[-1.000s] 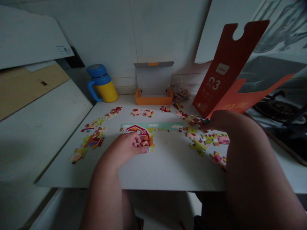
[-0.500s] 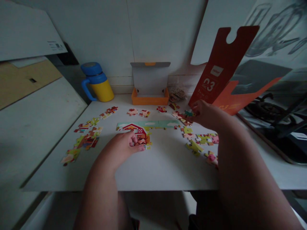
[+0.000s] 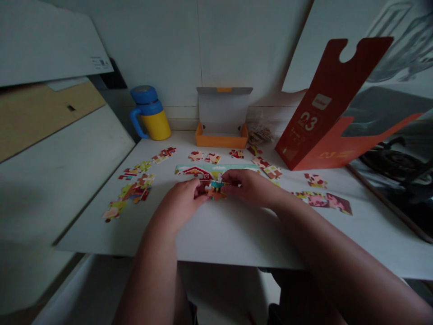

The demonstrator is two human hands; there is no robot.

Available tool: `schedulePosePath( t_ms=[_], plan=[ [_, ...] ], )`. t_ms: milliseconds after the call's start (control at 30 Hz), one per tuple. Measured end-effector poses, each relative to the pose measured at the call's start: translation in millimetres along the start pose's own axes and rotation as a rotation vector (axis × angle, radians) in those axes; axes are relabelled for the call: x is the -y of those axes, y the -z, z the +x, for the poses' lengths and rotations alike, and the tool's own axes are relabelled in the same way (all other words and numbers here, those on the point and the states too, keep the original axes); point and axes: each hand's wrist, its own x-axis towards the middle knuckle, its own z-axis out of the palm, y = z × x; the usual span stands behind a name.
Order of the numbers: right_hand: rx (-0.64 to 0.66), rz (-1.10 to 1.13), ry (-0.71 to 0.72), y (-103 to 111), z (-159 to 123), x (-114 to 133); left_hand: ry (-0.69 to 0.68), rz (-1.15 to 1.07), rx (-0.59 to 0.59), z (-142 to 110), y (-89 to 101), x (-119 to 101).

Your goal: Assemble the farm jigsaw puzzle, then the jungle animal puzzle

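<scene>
A small jigsaw piece point(image 3: 216, 193) with teal and brown on it is pinched in my right hand point(image 3: 252, 186), just below the partly joined farm puzzle. My left hand point(image 3: 184, 198) is curled, its thumb and fingertips closed on the left side of the pieces there. Behind my hands lies the joined strip of the puzzle point(image 3: 182, 169), with a pale teal sky and a red barn point(image 3: 194, 171). My hands and fingers hide much of its lower part, so I cannot tell whether the held piece is locked in.
Loose puzzle pieces lie at left point(image 3: 135, 189), behind the puzzle point(image 3: 213, 158) and at right point(image 3: 318, 200). An open orange box point(image 3: 221, 141) stands at the back beside a clear bag of pieces point(image 3: 260, 133). A blue-yellow jug point(image 3: 155, 122) and a tall red carton point(image 3: 307, 122) flank them.
My right hand has moved left from the pieces beside the red carton to the puzzle, bringing the teal piece. My left hand stays at the puzzle. The view has shifted slightly.
</scene>
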Motion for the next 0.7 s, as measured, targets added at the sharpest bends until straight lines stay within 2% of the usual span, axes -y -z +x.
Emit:
schedulePosePath(
  t_ms=[167, 400, 700],
  plan=[
    [0.126, -0.019, 0.066, -10, -1, 8, -0.012, -0.049, 0.015, 0, 9.4, 10],
    [0.129, 0.004, -0.014, -14, -2, 15, -0.015, -0.106, 0.051, -3, 10.1, 18],
    [0.143, -0.073, 0.035, -24, 0, 16, -0.025, -0.081, 0.045, -2, 9.2, 16]
  ],
)
